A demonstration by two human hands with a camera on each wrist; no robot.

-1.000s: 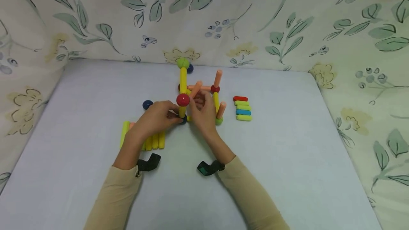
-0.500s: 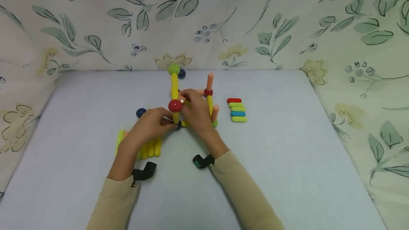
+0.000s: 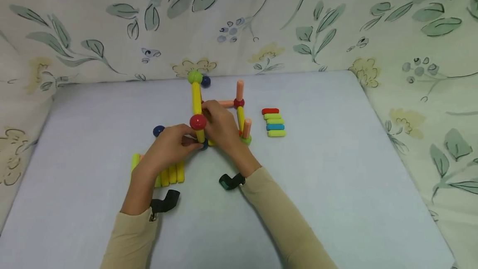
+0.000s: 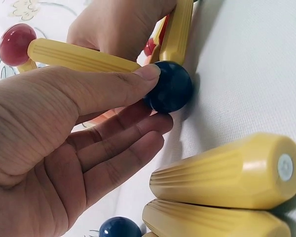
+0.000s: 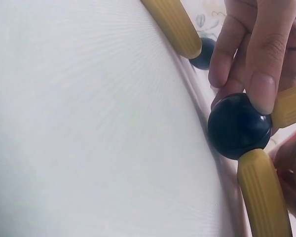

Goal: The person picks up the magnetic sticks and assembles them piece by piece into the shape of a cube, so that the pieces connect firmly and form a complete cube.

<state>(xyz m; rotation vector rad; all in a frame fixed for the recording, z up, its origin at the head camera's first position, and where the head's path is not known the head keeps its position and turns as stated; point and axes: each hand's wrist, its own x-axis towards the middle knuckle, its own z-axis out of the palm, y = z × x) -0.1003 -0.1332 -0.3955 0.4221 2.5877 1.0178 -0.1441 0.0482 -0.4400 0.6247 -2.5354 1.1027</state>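
A frame of magnetic rods and balls stands on the white table. My left hand [image 3: 169,147] pinches the dark blue ball [image 4: 170,89] at its near left corner, thumb on top. From that ball rises a short yellow rod [image 3: 200,136] to a red ball [image 3: 198,122]; a longer yellow rod [image 3: 196,99] runs on to a green ball [image 3: 195,77]. My right hand [image 3: 222,130] reaches inside the frame, its fingers curled behind the red ball. The peach rod it holds is hidden now. At the frame's right, peach rods [image 3: 240,90] stand upright.
Several yellow rods [image 3: 172,173] lie side by side under my left forearm, with a loose dark blue ball [image 3: 158,130] just behind. To the right lies a column of short coloured rods [image 3: 275,127]. A floral cloth [image 3: 239,53] hangs behind the table.
My right hand has moved left and deeper behind the red ball, turning the peach rod out of sight. My left hand stays on the dark blue ball. The head view has shifted.
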